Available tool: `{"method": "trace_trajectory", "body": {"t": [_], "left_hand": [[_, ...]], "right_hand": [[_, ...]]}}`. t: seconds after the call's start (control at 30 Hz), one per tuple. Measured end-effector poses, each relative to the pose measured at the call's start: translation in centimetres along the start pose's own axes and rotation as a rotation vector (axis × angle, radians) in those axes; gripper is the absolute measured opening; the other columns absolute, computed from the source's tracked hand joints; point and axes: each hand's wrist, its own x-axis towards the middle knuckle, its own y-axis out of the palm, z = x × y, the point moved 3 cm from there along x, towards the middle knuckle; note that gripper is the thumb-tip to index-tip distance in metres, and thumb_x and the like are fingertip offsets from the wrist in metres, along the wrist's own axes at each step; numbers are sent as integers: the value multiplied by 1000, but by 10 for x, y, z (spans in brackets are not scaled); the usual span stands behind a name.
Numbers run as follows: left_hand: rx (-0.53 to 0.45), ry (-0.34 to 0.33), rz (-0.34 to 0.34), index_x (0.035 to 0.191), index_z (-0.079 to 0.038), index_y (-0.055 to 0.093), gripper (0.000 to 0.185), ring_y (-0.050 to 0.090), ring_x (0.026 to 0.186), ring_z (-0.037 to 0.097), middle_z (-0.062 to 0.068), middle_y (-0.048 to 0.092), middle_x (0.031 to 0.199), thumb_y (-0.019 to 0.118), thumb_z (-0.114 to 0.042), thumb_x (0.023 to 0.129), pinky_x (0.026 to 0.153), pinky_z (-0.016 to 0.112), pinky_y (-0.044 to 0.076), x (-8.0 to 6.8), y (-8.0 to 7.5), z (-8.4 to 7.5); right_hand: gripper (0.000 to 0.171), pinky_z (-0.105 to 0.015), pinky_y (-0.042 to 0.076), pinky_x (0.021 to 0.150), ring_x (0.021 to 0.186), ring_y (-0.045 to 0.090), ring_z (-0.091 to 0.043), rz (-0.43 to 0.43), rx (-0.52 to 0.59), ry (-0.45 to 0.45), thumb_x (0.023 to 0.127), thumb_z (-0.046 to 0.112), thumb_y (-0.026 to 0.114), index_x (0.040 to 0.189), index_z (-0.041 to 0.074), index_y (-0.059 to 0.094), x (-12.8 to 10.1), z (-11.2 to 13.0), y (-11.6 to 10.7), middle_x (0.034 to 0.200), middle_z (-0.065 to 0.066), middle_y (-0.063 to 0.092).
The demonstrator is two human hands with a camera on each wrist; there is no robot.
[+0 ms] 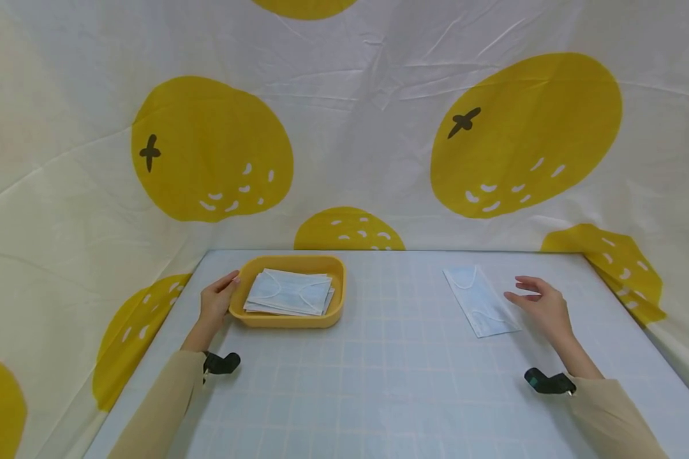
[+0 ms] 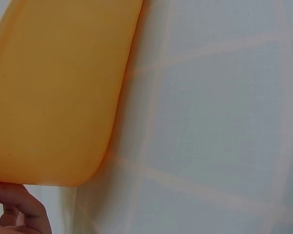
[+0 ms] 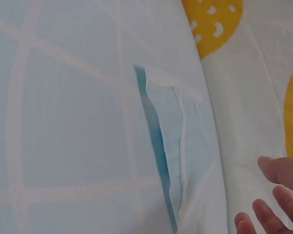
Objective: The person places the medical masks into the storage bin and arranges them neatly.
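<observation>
A single light blue face mask (image 1: 480,301) lies flat on the desk (image 1: 390,382), far to the right of the yellow tray (image 1: 289,317). Its long axis runs from the far left to the near right in the head view, so one short end points to the back curtain (image 1: 344,115) and the other to the person. The right hand (image 1: 542,306) is just beside the right long edge of the mask, with the grip apart: the fingers are spread and relaxed and they hold nothing. If the fingertips touch the mask, I cannot tell. In the right wrist view only some fingertips (image 3: 278,170) show at the corner, and the mask is seen almost from its edge, with a white ear loop on it. The left hand (image 1: 218,299) rests against the left wall of the tray with its fingers rather straight, not curled around the rim. In the left wrist view the tray is cut off and only its outer wall shows. Inside the tray lies a flat stack of masks (image 1: 289,293); how many, it is hard to make out.
</observation>
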Motion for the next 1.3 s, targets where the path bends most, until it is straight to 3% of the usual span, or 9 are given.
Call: {"method": "trace_trajectory", "body": {"t": [0.1,0.13,0.27,0.5,0.73,0.9,1.1,1.3], "left_hand": [[-1,1,3,142,-17,49,49,49,123,11,8,44,148,54,-36,97,70,6,48,1,0,-1],[-4,1,3,142,-17,49,49,48,125,13,8,44,148,54,-36,97,70,5,47,1,0,-2],[-13,-4,9,142,-17,48,49,47,127,14,7,43,149,54,-36,97,70,5,47,2,1,-2],[-11,-28,11,142,-18,48,49,51,112,5,7,45,148,54,-36,97,68,10,50,1,1,-2],[-17,-9,26,143,-17,47,51,45,131,16,6,42,150,53,-37,97,73,6,48,0,1,-3],[-17,-12,22,143,-15,46,51,43,133,19,7,42,150,54,-36,98,72,5,47,0,0,0],[-27,-19,14,142,-15,48,50,50,120,8,7,43,149,55,-34,97,72,5,48,-2,-1,2],[-19,-22,13,142,-16,49,50,51,110,1,7,44,148,56,-36,97,72,7,49,-1,0,1]], "right_hand": [[67,-60,44,94,113,49,-48,98,-4,62,91,42,63,138,-2,44,-13,16,-7,133,-32,49],[68,-61,43,95,115,49,-49,120,-19,79,92,42,62,139,-3,42,-16,18,-8,134,-33,47],[72,-61,43,95,119,45,-50,178,-70,125,91,44,62,141,-4,39,-22,17,-9,136,-34,45],[80,-61,40,97,122,39,-50,213,-78,161,87,47,66,141,-5,38,-29,12,-10,138,-35,41],[79,-57,45,90,116,43,-50,222,-109,179,85,46,70,139,-5,41,-32,7,-8,136,-36,42],[79,-56,45,87,112,46,-49,229,-129,176,82,44,73,136,-5,43,-33,6,-5,132,-35,47],[80,-59,43,89,111,46,-50,253,-168,204,77,39,79,135,-5,44,-31,7,0,129,-35,50],[71,-55,46,85,102,50,-46,253,-177,229,78,30,79,130,-6,48,-31,10,0,120,-34,54]]}}
